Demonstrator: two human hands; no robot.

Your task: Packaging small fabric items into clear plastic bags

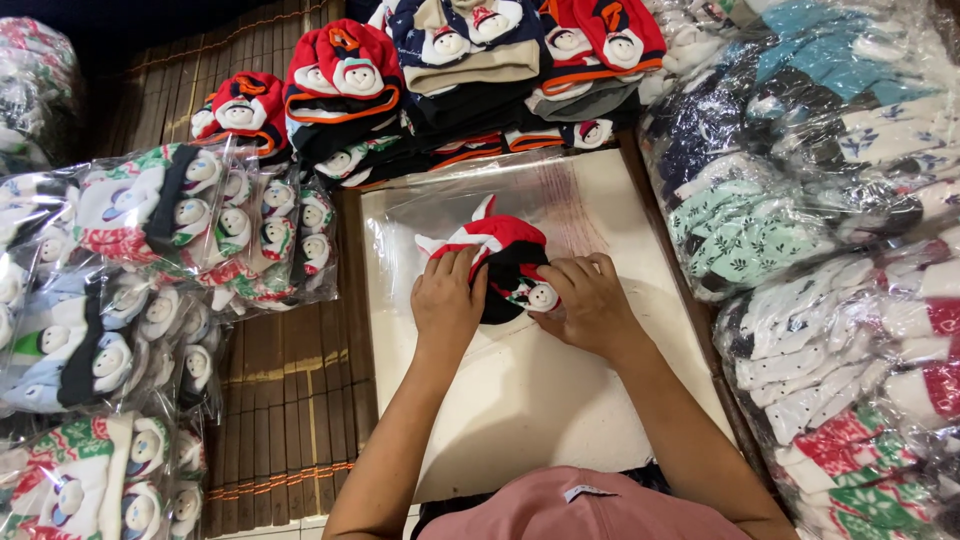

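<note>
- Biggest thing in view is the white rectangular board [560, 400] lying flat in the middle, on top of a brown slatted bamboo mat [290, 390] that shows on the left side.
- Right side is totally stacked with clear plastic packs of folded knit items in white, teal, navy and red-green patterns [830, 230], running from top to bottom.
- Left side has more clear plastic bags stuffed with knit hats that have little white snowman faces [150, 290], some overlapping each other.
- Along the top edge of the board there's a row of loose unbagged knit hats in red, navy and beige with snowman faces [450, 70], piled a few deep.
- A clear plastic sleeve bag [560, 200] lies flat on the upper part of the board, open side toward the person as far as I can tell.
- The red, white and black knit hat with a small snowman face [505, 262] sits on that bag, about mid-board.
- Left hand [447, 300] is pressed down on the hat's left side, fingers curled over the red edge.
- Right hand [590, 300] is pinching the hat's right edge just beside the snowman face.
- Bottom edge: a pink cap [585, 508] on the person's head.
</note>
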